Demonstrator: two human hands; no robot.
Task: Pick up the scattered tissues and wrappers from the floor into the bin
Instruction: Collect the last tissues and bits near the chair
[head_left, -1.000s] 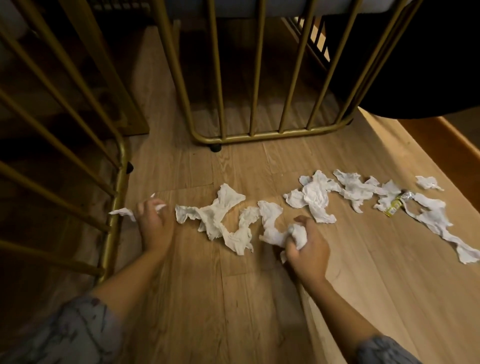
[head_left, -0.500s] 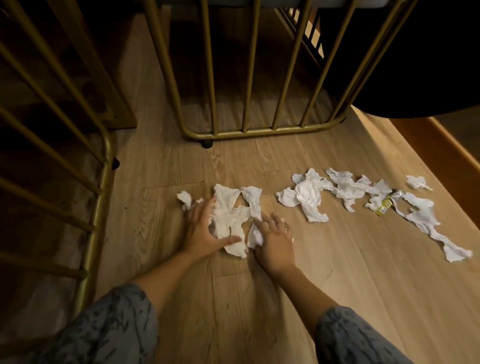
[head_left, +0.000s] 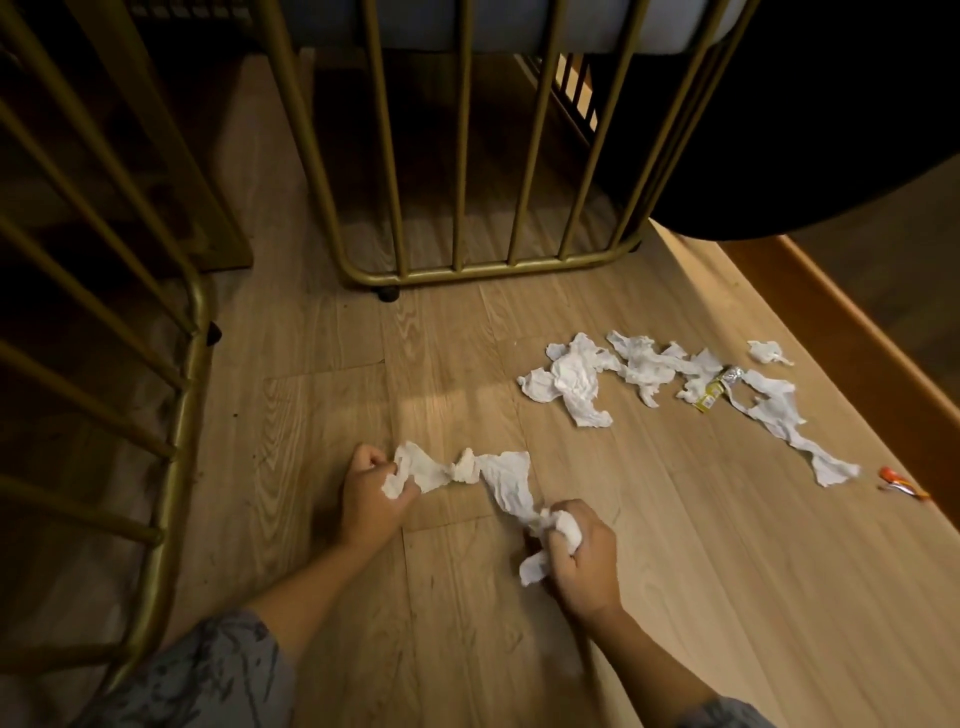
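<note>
Crumpled white tissue (head_left: 470, 470) stretches between left hand (head_left: 371, 499) and right hand (head_left: 582, 556), both hands gripping it.

Wrapper (head_left: 707, 401): print too small to read. Orange item (head_left: 901, 486): kind unclear. Tissue (head_left: 561, 530): ends hidden inside both fists; sleeves cut by bottom edge.

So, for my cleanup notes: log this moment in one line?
left hand: grips tissues | right hand: grips tissues | floor: more tissues, wrappers | bin: unseen

my hands: left hand (head_left: 371, 499) at 7, right hand (head_left: 582, 556) at 5, tissue strip (head_left: 488, 473) between
loose tissues (head_left: 649, 374): floor (head_left: 311, 395), at 2
</note>
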